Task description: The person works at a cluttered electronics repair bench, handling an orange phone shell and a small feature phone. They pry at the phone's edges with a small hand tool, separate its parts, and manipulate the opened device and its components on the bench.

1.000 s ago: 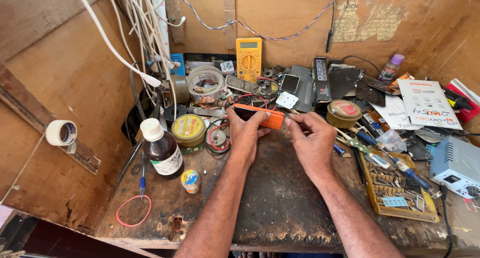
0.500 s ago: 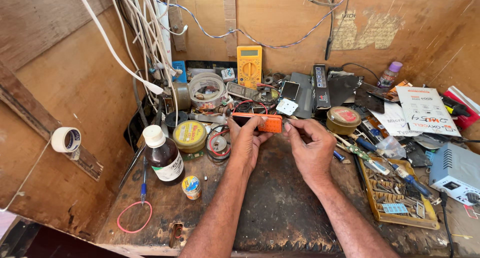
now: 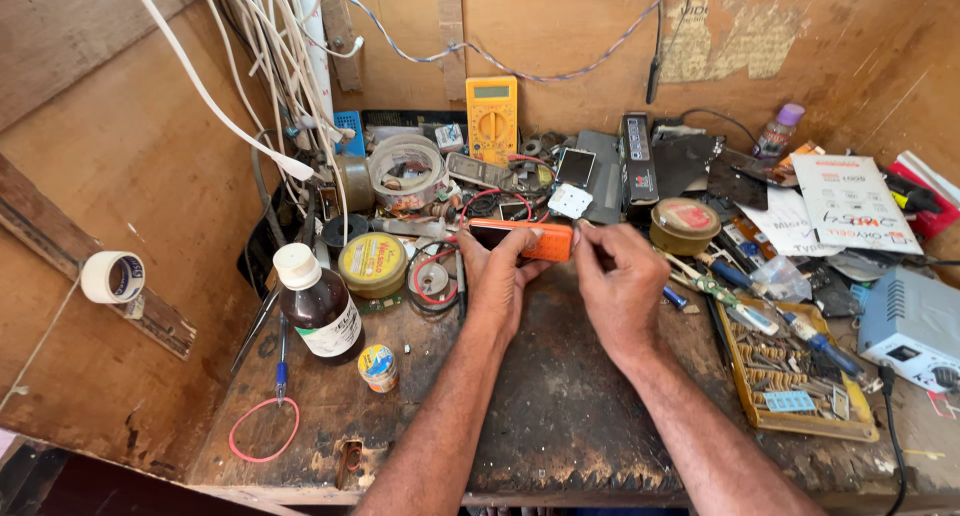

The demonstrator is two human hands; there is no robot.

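My left hand (image 3: 497, 281) grips a small orange phone (image 3: 535, 239) held sideways above the dark wooden workbench (image 3: 560, 396). My right hand (image 3: 620, 281) is at the phone's right end, its fingertips pinched against that end; I cannot see whether a small tool sits between them. Both forearms reach in from the bottom edge. Red and black wires (image 3: 470, 208) lie just behind the phone.
A brown bottle (image 3: 318, 306) with white cap, a yellow tin (image 3: 372, 262), a tape roll (image 3: 407, 166) and a yellow multimeter (image 3: 492, 118) stand left and behind. A parts tray (image 3: 790, 376), grey box (image 3: 910, 326) and papers (image 3: 850, 201) crowd the right. White cables (image 3: 285, 66) hang top left.
The view shifted slightly as my head moved. Both hands stay on the orange phone, with the right fingertips now closer against its right end.
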